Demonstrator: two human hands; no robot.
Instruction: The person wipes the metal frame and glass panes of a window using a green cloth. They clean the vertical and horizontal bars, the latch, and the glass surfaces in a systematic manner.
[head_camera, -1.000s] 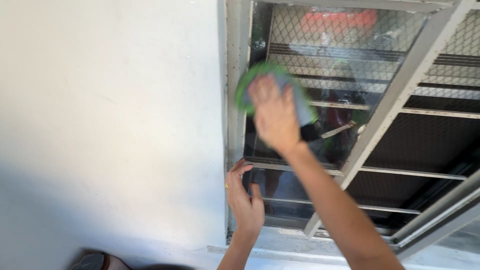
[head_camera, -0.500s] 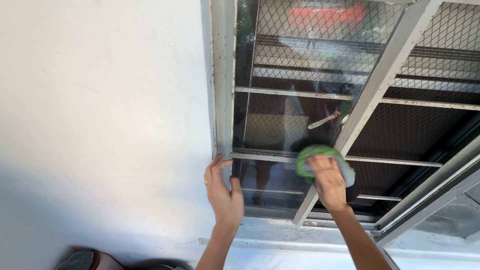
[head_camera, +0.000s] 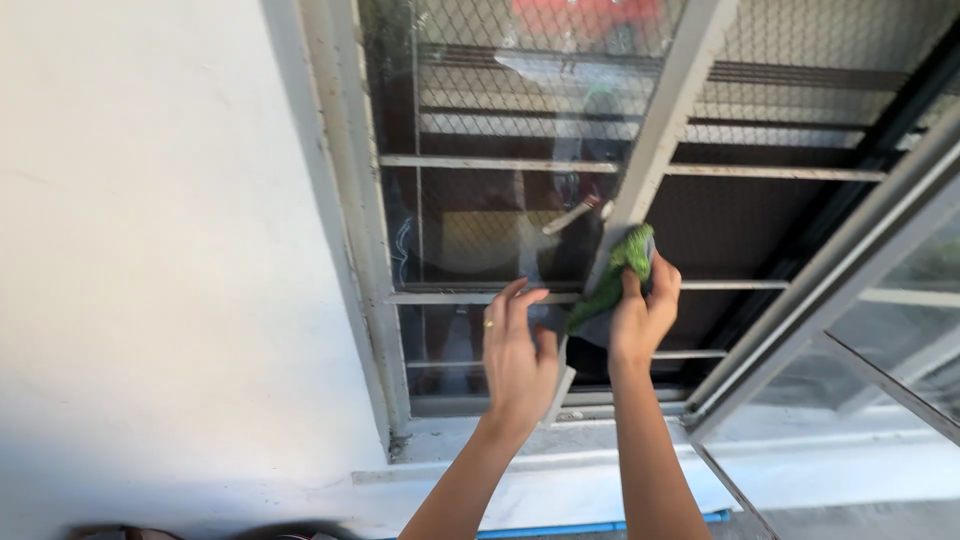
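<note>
While both arms reached up from the bottom of the view, the left hand (head_camera: 517, 355) sat at about 6 o'clock with its fingers spread wide and flat. It held nothing. A thin ring showed on one finger. Its fingertips were near a grey bar of the window, but I could not tell if they touched the glass.

Just beside it, toward 3 o'clock, the right hand (head_camera: 643, 318) was closed around a green cloth (head_camera: 612, 280). The cloth was bunched up and stuck out above the hand toward 12 o'clock. It was pressed against the slanted grey window frame (head_camera: 668, 110), near where that frame crossed a flat bar.

Behind the hands was the window glass (head_camera: 480, 225), dark and shiny, with a wire mesh (head_camera: 470, 45) behind it. A small metal latch (head_camera: 570, 217) stuck out just above the cloth, toward 11 o'clock.

At 9 o'clock was a plain white wall (head_camera: 150, 250). At 4 o'clock another window pane (head_camera: 900, 330) stood swung open. Low down, near 6 o'clock, ran the white sill (head_camera: 560, 470) with a thin blue strip (head_camera: 590, 527) under it.
</note>
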